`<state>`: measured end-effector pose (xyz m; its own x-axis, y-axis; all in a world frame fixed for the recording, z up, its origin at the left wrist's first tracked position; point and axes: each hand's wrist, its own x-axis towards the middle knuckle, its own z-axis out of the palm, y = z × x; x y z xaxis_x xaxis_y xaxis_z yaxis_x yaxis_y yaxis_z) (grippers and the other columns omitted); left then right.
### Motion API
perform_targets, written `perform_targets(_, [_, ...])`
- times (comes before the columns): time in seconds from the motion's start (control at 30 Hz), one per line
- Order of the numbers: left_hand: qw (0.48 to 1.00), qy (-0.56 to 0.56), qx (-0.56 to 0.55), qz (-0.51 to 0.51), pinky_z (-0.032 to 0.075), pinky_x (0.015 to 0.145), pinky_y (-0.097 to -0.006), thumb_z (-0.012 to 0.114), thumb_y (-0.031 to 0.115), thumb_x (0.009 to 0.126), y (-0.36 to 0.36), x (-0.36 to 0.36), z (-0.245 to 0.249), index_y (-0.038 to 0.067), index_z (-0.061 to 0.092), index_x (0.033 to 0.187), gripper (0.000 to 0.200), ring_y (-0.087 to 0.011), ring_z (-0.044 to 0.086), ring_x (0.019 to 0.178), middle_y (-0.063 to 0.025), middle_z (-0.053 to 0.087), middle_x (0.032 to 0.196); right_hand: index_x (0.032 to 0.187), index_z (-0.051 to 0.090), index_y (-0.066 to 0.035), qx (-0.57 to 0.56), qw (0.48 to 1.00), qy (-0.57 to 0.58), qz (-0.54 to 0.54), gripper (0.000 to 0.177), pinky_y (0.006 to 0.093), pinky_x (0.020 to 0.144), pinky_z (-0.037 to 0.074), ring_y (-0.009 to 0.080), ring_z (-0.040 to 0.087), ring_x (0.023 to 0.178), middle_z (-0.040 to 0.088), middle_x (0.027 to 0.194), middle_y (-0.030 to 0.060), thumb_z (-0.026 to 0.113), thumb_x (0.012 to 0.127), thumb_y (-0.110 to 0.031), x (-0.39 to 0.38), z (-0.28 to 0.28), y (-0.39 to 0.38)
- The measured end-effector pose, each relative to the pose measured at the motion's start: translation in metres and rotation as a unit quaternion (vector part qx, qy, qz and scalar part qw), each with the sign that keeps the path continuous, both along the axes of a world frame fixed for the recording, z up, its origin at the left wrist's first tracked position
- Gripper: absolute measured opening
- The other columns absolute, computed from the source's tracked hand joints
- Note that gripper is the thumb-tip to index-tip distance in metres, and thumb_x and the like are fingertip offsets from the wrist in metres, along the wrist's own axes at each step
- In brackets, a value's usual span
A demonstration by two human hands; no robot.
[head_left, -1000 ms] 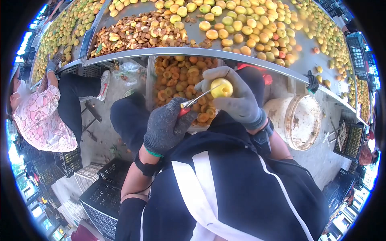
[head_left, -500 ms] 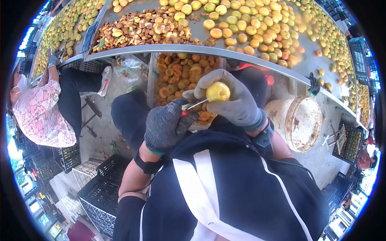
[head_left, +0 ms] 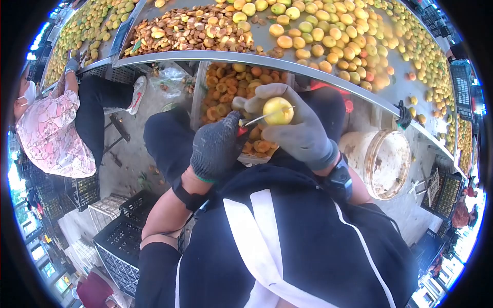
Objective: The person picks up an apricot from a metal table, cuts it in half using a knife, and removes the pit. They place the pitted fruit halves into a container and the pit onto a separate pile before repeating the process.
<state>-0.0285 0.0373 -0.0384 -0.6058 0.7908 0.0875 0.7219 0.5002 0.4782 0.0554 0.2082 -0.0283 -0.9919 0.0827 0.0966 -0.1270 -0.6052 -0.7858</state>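
Left hand (head_left: 218, 149): in a dark grey glove. I note its grip fully closed around the red handle of a knife (head_left: 259, 118). The thin blade runs up and to the right from the fist.

Right hand (head_left: 300, 128): in a lighter grey glove, with a dark watch (head_left: 340, 180) on the wrist. Its grip is closed on one yellow apricot (head_left: 278, 111), with the fingers curled over the top and the thumb below. The blade lies across the face of the fruit and touches it. I cannot tell how deep it sits.

Position of the apricot: held in the air in front of the chest, below the near edge of the desk (head_left: 308, 69) and above a crate of orange halved fruit (head_left: 226, 95) that stands under that edge.

Desk surface: a heap of brown pits and scraps (head_left: 190, 31) lies on the left part. Whole yellow and orange apricots (head_left: 328, 36) are spread across the middle and right.

Surroundings: a soiled white bucket (head_left: 382, 161) stands on the floor to the right of the right forearm. Black plastic crates (head_left: 120, 241) are stacked at lower left. A co-worker in a pink patterned top (head_left: 46, 138) sits at far left, with one gloved hand raised to the neighbouring desk. That person is well apart from both hands I am reporting on.
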Motion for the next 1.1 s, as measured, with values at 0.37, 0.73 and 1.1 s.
perform_targets(0.37, [0.993,-0.109,0.043,0.024,0.052,0.067,-0.0442,0.067,0.021,0.087,0.013,-0.007,-0.010,-0.001,0.053,0.115,0.039,-0.0406,0.065,0.078,-0.0228,0.065,0.082,0.128,0.045,-0.004,0.092,0.994,0.043,-0.036,0.040,0.0318,0.096,0.045,0.0209,0.055,0.115,0.055,0.131,0.0179,0.054,0.098,-0.028,-0.024,-0.023,0.000])
perform_targets(0.73, [0.997,0.049,0.058,0.027,0.051,0.062,-0.0436,0.063,0.022,0.086,0.021,-0.011,-0.011,-0.004,0.049,0.122,0.046,-0.0344,0.065,0.069,-0.0174,0.063,0.072,0.130,0.046,0.000,0.141,0.986,0.027,-0.082,0.045,0.0327,0.097,0.043,0.0202,0.055,0.113,0.057,0.123,0.0150,0.045,0.102,-0.035,-0.027,-0.020,0.004])
perform_targets(1.1, [0.996,-0.016,0.085,0.034,0.050,0.065,-0.0461,0.062,0.016,0.085,0.027,-0.012,-0.003,-0.003,0.049,0.116,0.038,-0.0375,0.065,0.077,-0.0213,0.064,0.080,0.133,0.045,-0.001,0.071,0.993,0.012,-0.095,0.044,0.0291,0.094,0.044,0.0159,0.057,0.105,0.059,0.121,0.0098,0.059,0.095,-0.019,-0.033,-0.022,0.008])
